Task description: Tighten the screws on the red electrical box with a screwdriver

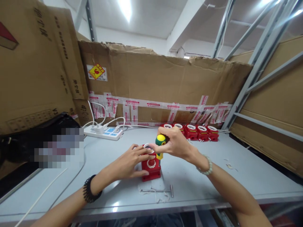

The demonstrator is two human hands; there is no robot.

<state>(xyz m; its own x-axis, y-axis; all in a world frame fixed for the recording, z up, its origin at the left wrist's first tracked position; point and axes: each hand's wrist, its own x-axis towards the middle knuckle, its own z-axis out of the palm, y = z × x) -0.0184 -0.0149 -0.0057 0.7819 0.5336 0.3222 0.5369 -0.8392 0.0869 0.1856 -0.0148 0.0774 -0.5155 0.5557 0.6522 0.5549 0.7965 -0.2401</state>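
A red box-shaped housing (153,174) stands upright on the table in front of me, with a white ring on its top and a pale ring on its near face. My left hand (129,162) holds it from the left, fingers laid over the top and thumb against the near side. In my right hand (174,142) is a screwdriver (161,140) with a yellow and green handle. Its shaft points down at the housing's right edge; the tip's exact contact cannot be made out. A T-handle wrench (171,190) lies just in front of the housing.
Several similar red housings (191,132) stand in a row at the back right. A white power strip (104,132) with plugged-in cables sits at the back left. Pale scraps (163,198) lie near the table's front edge. Tall cardboard (151,78) walls off the back.
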